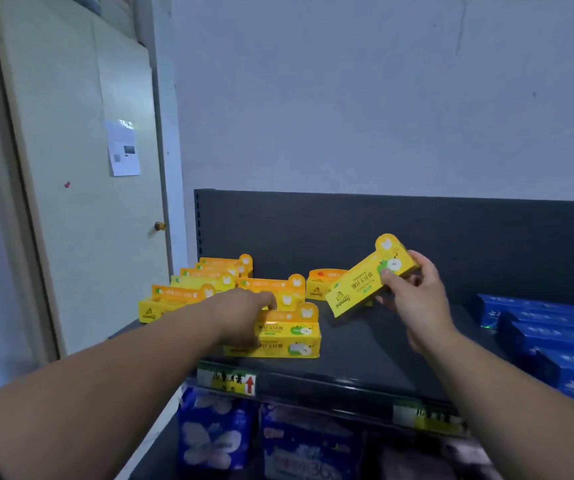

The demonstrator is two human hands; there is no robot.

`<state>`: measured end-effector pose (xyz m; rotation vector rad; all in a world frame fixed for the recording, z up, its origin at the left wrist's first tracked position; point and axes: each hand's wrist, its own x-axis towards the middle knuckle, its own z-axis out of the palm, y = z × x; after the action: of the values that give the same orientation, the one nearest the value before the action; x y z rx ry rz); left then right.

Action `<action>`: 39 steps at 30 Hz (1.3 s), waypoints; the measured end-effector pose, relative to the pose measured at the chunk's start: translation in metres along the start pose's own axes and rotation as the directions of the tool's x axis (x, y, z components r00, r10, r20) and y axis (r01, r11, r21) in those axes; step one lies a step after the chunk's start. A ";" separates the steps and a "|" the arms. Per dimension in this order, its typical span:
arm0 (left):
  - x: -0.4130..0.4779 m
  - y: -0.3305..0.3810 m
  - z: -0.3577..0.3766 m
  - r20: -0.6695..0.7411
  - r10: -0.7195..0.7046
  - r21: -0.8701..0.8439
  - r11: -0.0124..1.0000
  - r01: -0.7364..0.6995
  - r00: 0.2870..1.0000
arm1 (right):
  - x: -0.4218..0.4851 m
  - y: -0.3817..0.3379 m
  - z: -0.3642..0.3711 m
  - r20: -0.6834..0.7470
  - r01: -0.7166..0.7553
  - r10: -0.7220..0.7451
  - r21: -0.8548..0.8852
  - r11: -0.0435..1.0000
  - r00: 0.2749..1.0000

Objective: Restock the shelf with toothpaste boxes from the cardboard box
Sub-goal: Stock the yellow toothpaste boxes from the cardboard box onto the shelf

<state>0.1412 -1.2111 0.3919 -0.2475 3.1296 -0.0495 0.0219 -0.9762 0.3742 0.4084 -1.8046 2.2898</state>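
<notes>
Yellow toothpaste box [365, 282] hangs tilted above the dark shelf [382, 341], pinched at its tabbed end by the right hand [413, 296]. The left hand [244, 317] lies against the front stack [289, 337] of yellow boxes there; its grip I cannot tell.

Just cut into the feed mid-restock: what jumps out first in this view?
The bright yellow toothpaste box tilted in the right hand, above the dark shelf right of centre, draws the eye first. Next, the yellow boxes in rows on the shelf's left part, where the left hand meets the front boxes; its grip is unclear. Blue boxes line the right edge.
</notes>
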 end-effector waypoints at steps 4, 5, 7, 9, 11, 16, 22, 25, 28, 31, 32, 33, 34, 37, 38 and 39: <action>0.018 -0.009 0.008 -0.104 0.123 0.142 0.984 -0.108 0.987 | 0.000 0.010 0.012 -0.062 0.016 -0.017 -0.023 1.000 0.998; 0.022 -0.012 0.010 -0.119 0.140 0.166 0.979 -0.119 0.983 | 0.001 0.013 0.014 -0.075 0.016 -0.018 -0.034 0.999 0.997; 0.031 -0.018 0.012 -0.144 0.154 0.204 0.971 -0.123 0.977 | 0.000 0.017 0.017 -0.092 0.018 -0.022 -0.044 0.999 0.996; 0.040 -0.022 0.013 -0.171 0.166 0.226 0.966 -0.126 0.971 | 0.001 0.019 0.019 -0.108 0.029 -0.035 -0.055 0.998 0.994; 0.049 -0.024 0.016 -0.184 0.177 0.218 0.966 -0.136 0.967 | 0.001 0.020 0.018 -0.125 0.044 -0.052 -0.068 0.997 0.991; 0.069 -0.018 0.020 -0.196 0.182 0.068 0.983 -0.172 0.964 | -0.002 0.018 0.004 -0.173 0.031 -0.048 -0.101 0.994 0.984; 0.082 -0.010 0.023 -0.198 0.215 -0.022 0.974 -0.224 0.956 | -0.013 0.015 -0.001 -0.149 -0.017 0.014 -0.020 1.000 0.989; 0.087 -0.017 0.023 -0.169 0.234 -0.064 0.967 -0.247 0.957 | -0.020 0.014 0.006 -0.047 -0.096 0.098 0.045 0.994 0.994; 0.087 -0.024 0.019 -0.130 0.248 -0.106 0.959 -0.263 0.960 | -0.030 0.014 0.021 0.124 -0.242 0.234 0.055 0.969 0.964; 0.084 -0.038 0.001 -0.105 0.213 -0.190 0.955 -0.229 0.971 | -0.033 0.023 0.034 0.212 -0.366 0.352 0.031 0.930 0.912; 0.081 -0.044 -0.006 -0.123 0.193 -0.206 0.955 -0.216 0.973 | -0.033 0.026 0.038 0.230 -0.385 0.377 -0.010 0.923 0.897; 0.079 -0.051 -0.012 -0.155 0.170 -0.212 0.956 -0.201 0.973 | -0.034 0.028 0.042 0.251 -0.378 0.388 -0.090 0.921 0.887; 0.078 -0.057 -0.016 -0.192 0.143 -0.215 0.959 -0.184 0.971 | -0.034 0.030 0.047 0.270 -0.327 0.380 -0.221 0.919 0.885; 0.075 -0.073 -0.018 -0.250 0.064 -0.230 0.965 -0.124 0.966 | -0.033 0.032 0.059 0.322 -0.058 0.310 -0.604 0.795 0.894; 0.075 -0.076 -0.018 -0.258 0.048 -0.228 0.967 -0.109 0.965 | -0.031 0.034 0.062 0.325 -0.003 0.297 -0.670 0.742 0.898; 0.075 -0.078 -0.017 -0.262 0.036 -0.221 0.970 -0.096 0.964 | -0.029 0.036 0.064 0.327 0.044 0.279 -0.716 0.697 0.903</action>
<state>0.0795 -1.2990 0.4115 -0.1452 3.3977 0.3132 0.0433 -1.0463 0.3458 0.6725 -2.8134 1.4073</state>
